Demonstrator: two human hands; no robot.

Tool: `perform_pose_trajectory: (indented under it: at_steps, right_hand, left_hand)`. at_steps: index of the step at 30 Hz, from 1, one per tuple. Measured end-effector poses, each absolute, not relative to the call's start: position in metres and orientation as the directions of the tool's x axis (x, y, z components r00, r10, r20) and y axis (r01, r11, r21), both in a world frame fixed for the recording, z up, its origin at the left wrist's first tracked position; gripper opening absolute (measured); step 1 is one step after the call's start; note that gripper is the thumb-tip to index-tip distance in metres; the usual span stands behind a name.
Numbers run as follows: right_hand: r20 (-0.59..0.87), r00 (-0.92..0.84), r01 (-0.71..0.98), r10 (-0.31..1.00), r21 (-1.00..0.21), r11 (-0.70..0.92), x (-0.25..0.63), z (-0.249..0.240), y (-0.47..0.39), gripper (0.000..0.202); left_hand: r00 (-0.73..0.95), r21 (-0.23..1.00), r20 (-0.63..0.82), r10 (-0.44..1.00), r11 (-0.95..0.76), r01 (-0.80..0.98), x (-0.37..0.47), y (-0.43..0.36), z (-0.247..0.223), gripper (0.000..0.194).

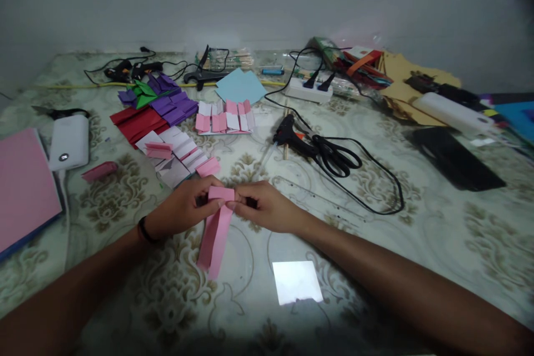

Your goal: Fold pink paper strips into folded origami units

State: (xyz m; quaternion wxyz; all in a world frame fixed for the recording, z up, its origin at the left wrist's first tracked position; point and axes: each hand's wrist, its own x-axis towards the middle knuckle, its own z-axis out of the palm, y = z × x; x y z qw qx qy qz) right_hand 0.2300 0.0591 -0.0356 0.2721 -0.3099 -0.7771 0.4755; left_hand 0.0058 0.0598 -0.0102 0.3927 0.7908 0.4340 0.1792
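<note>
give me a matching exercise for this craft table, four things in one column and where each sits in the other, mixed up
Things:
1. folded pink paper strip
2. black-handled scissors
3. white power bank
4. light blue paper sheet

Places:
A. far side of the table, near the wall
B. left side, next to the large pink sheet
C. held between both hands (left hand, right hand)
D. right of centre, beside the black glue gun

Pairs: 1-C, 2-D, 3-B, 4-A
</note>
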Motion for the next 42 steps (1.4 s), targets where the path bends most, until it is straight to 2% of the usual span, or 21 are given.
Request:
perform_pose_trajectory:
  at_steps: [6, 26, 42]
  right_hand:
    - [0.167, -0.661, 0.197, 0.732, -0.902, 0.383, 0.2299, -0.0353, 0.0593, 0.038]
    - [0.145, -0.655, 0.219, 0.742, -0.903, 0.369, 0.2305, -0.0357, 0.0589, 0.037]
    - [0.184, -0.654, 0.210, 0.733, -0.887, 0.410, 0.2311, -0.0381, 0.0597, 0.036]
  left_hand:
    - [0.558, 0.778, -0.048, 0.829, -0.319, 0.541, 0.0059, 0.0598, -0.0092, 0.011]
    - [0.547, 0.779, -0.057, 0.836, -0.306, 0.548, 0.0057, 0.0590, -0.0106, 0.011]
    - [0.555, 0.787, -0.067, 0.829, -0.297, 0.540, 0.0054, 0.0600, -0.0125, 0.013]
